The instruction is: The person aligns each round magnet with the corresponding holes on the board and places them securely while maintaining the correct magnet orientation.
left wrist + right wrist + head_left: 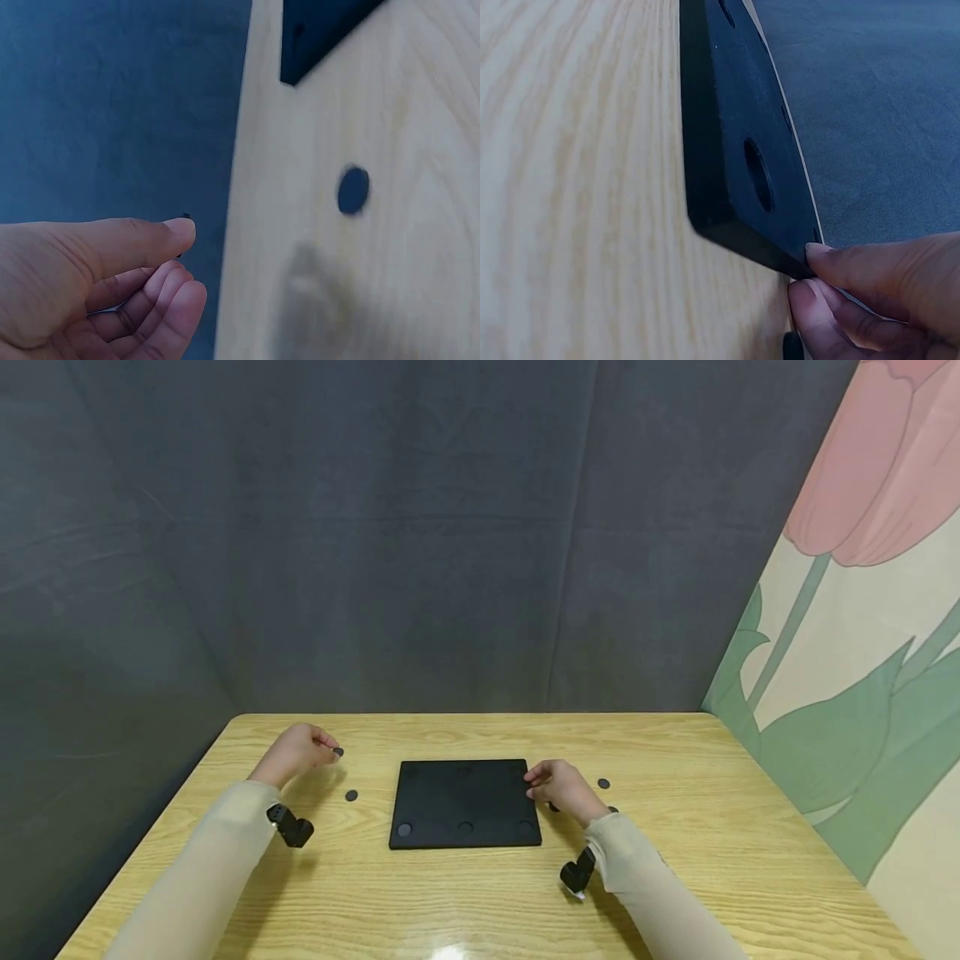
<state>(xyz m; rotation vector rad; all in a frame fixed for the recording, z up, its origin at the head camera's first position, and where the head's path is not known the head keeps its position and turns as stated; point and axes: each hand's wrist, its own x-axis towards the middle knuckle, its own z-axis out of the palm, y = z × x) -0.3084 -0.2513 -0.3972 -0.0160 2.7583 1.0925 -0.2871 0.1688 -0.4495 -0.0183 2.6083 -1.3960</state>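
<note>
My left hand [300,752] pinches a small black disc [338,752] between thumb and fingertips, above the table's left part. In the left wrist view only a sliver of that disc [187,217] shows behind the thumb. A second disc [352,795] lies on the wood near this hand. My right hand [564,787] holds the right edge of a flat black board [465,802], thumb and fingers at its rim. Round recesses mark the board; a disc [405,830] sits in the front left one. An open recess [758,175] shows up close in the right wrist view.
Right of the board lie a disc [603,783], another disc [553,807] partly under my right hand, and a third disc [613,810] by the sleeve. A dark curtain [405,543] hangs behind the wooden table [450,902]. A tulip-painted wall [840,693] stands at right.
</note>
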